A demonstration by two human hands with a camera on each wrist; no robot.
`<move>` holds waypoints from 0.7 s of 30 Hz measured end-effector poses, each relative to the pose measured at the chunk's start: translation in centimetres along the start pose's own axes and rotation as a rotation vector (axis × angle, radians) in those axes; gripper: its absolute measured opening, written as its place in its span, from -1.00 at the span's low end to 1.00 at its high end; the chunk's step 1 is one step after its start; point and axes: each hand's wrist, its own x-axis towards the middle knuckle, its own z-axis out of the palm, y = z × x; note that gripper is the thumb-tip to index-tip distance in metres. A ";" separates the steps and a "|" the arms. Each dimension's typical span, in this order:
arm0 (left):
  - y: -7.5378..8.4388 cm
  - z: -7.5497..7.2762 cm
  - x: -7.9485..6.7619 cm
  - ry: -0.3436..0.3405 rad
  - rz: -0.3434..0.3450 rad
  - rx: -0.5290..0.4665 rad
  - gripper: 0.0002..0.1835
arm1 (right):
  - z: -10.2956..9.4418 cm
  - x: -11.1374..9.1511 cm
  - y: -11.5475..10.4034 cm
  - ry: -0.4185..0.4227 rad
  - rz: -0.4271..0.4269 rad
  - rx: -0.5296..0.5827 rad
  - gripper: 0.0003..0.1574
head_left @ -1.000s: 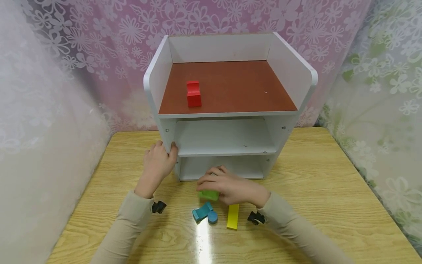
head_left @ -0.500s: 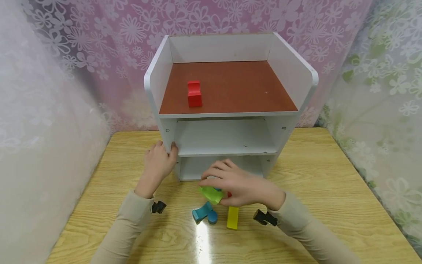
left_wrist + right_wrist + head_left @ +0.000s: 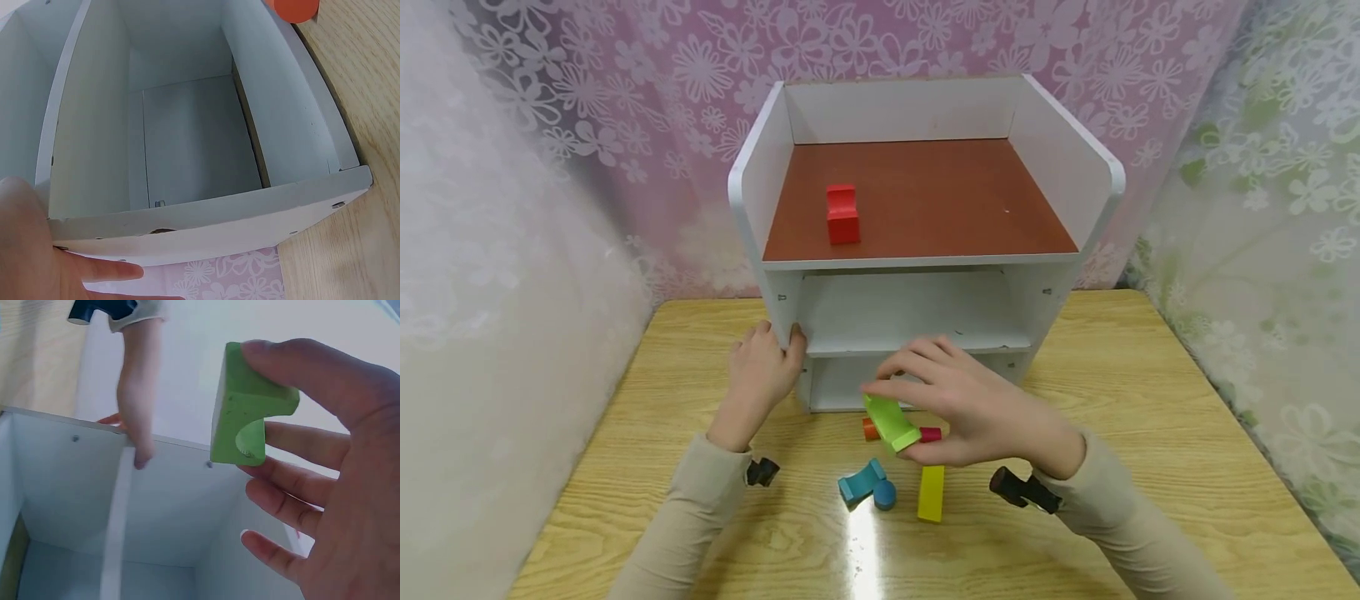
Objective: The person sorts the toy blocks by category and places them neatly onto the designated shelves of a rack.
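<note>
My right hand (image 3: 973, 408) pinches a lime-green block with a curved notch (image 3: 891, 425) between thumb and fingers, raised in front of the lowest shelf. The notch shows plainly on the green block (image 3: 240, 403) in the right wrist view. With the thumb on the front edge and the fingers round the outside, my left hand (image 3: 762, 362) holds the left side panel of a white shelf unit (image 3: 1063, 142). A red notched block (image 3: 842, 215) stands on the unit's brown top. Partly hidden behind the green block are an orange piece (image 3: 870, 429) and a pinkish-red piece (image 3: 931, 434).
Nearer on the wooden table (image 3: 1150, 467) lie a teal notched block (image 3: 860, 483), a blue round block (image 3: 884, 495) and a yellow flat block (image 3: 931, 493). Flowered curtains (image 3: 880, 37) hang behind the unit and at the sides.
My right hand has lifted the green block from near the table, up and slightly right, and tilted it. The orange and pinkish-red pieces have come into sight. My left hand has stayed put.
</note>
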 end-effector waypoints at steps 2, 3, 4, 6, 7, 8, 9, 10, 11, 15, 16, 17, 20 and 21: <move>0.0 0.0 0.0 0.001 0.000 -0.003 -0.43 | -0.4 0.1 -0.1 0.021 0.003 -0.008 -0.32; 0.0 0.0 0.0 0.002 0.001 -0.004 -0.43 | -0.7 0.2 -0.1 0.032 0.002 -0.012 -0.31; 0.0 0.0 0.0 0.002 0.001 -0.005 -0.43 | -0.9 0.3 -0.1 0.044 0.000 -0.015 -0.30; -0.1 0.1 0.0 0.001 0.002 -0.010 -0.44 | -1.3 0.5 -0.1 0.065 -0.003 -0.018 -0.28; -0.1 0.0 0.1 0.001 0.003 -0.010 -0.44 | -1.6 0.6 -0.1 0.077 -0.003 -0.022 -0.27; -0.1 0.0 0.1 0.002 0.003 -0.012 -0.44 | -1.8 0.7 -0.1 0.088 -0.005 -0.024 -0.26; -0.1 0.0 0.1 0.002 0.003 -0.012 -0.44 | -2.1 0.9 0.0 0.100 -0.006 -0.025 -0.25; -0.1 0.0 0.1 0.002 0.003 -0.013 -0.44 | -2.3 1.0 0.0 0.112 -0.006 -0.026 -0.24; -0.1 0.0 0.1 0.003 0.003 -0.014 -0.45 | -2.6 1.1 0.0 0.125 -0.007 -0.024 -0.24; 0.0 -0.1 0.0 0.005 0.003 -0.017 -0.44 | -3.6 1.8 0.3 0.178 -0.016 -0.021 -0.24; 0.0 -0.1 0.0 0.005 0.002 -0.016 -0.44 | -3.9 2.1 0.4 0.188 -0.018 -0.023 -0.24; 0.0 -0.2 0.0 0.004 0.002 -0.016 -0.44 | -4.2 2.3 0.5 0.196 -0.020 -0.025 -0.24; 0.0 -0.2 0.0 0.002 0.001 -0.014 -0.43 | -5.0 2.9 0.9 0.214 -0.024 -0.025 -0.25; 0.0 -0.2 0.0 0.001 -0.001 -0.014 -0.43 | -5.2 3.2 1.1 0.218 -0.024 -0.020 -0.25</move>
